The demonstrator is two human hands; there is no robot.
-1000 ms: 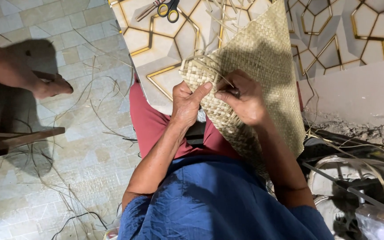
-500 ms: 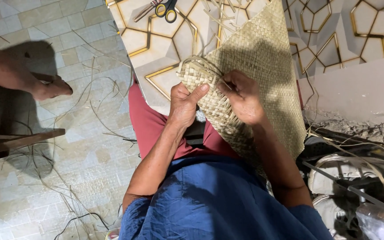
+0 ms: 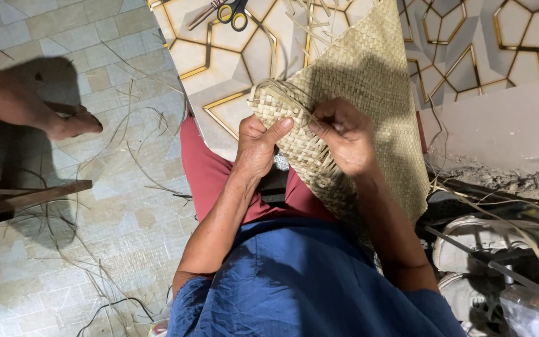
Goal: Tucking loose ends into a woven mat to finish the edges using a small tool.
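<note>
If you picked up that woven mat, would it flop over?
Probably yes: the woven mat already bends over the lap and curls where the left hand and right hand pinch it. It looks thin, so likely light. Loose strips may snag.

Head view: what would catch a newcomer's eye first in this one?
The tan woven mat fills the centre, draped over the person's lap, with the left hand gripping its folded corner and the right hand pinching a strip beside it. Yellow-handled scissors lie on the gold-patterned board at top. Someone else's bare foot rests at left.
</note>
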